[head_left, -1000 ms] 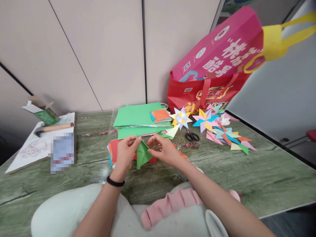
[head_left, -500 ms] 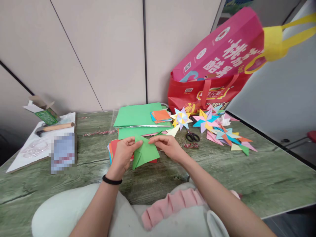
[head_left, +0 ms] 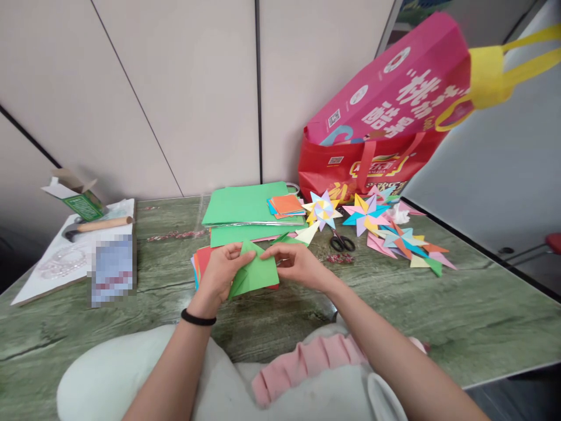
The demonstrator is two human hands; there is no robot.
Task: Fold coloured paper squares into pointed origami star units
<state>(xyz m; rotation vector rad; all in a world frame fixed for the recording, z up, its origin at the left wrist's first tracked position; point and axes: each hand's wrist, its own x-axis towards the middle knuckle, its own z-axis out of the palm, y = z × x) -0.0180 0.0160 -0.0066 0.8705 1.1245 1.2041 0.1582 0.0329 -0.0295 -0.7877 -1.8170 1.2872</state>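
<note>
Between my hands is a folded green sheet of paper (head_left: 258,273), held above the table with creases along its left side. My left hand (head_left: 223,266) pinches its upper left part, thumb on top. The fingers of my right hand (head_left: 298,263) are closed on its upper right edge; their tips are partly behind the paper. Beneath it, a stack of coloured paper (head_left: 202,260) is mostly covered by my left hand and the sheet. Just beyond lie large green sheets (head_left: 245,204), with small orange squares (head_left: 287,204) on top.
Black-handled scissors (head_left: 342,241) lie right of my hands, near folded paper stars (head_left: 367,214) and a pinwheel-like star (head_left: 323,210). A red bag (head_left: 333,169) stands behind them. At left are a hammer (head_left: 105,227), a white board (head_left: 35,280) and an open green box (head_left: 81,202).
The green paper has turned slightly and shifted a little left and up. My right hand has changed its hold, its fingers now lower along the paper's right edge.
</note>
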